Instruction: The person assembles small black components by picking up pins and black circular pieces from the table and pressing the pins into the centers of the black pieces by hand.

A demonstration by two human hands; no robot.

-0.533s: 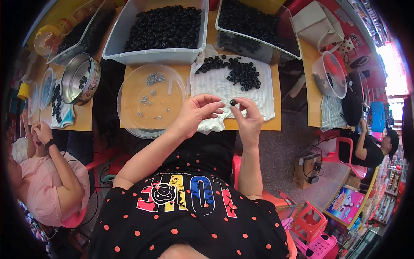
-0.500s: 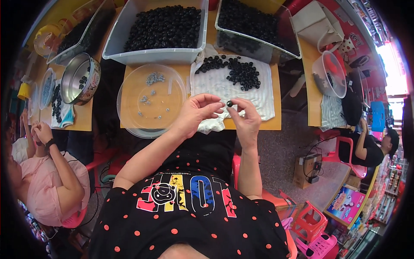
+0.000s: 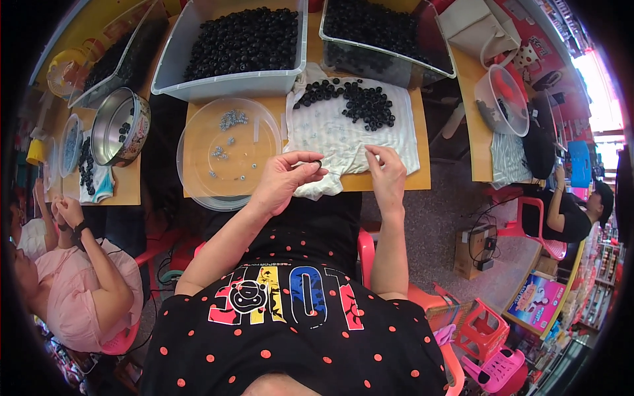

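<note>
My left hand (image 3: 282, 179) pinches a small black round piece (image 3: 319, 164) between thumb and fingertips, above the near edge of a white cloth (image 3: 406, 148). To its right, my right hand (image 3: 388, 175) has thumb and fingertips together over the cloth. A fold of cloth rises at those fingertips; whether they grip it or something tiny, I cannot tell. Farther back on the cloth lies a loose pile of black round pieces (image 3: 370, 109). Left of the cloth, a clear round plastic lid or tray (image 3: 188, 152) holds small silvery metal pieces (image 3: 233, 119) in scattered clusters.
Two clear plastic bins, one left (image 3: 228, 88) and one right (image 3: 396, 69), full of black pieces, stand behind the cloth. A round metal tin (image 3: 109, 125) sits on the left table near a seated person in pink (image 3: 86, 290). Another person (image 3: 571, 214) sits far right. Red stools (image 3: 482, 327) stand lower right.
The black piece was at my right fingertips and is now in my left hand's pinch. My hands have moved apart; the right fingertips have come down to the cloth. The view has shifted slightly.
</note>
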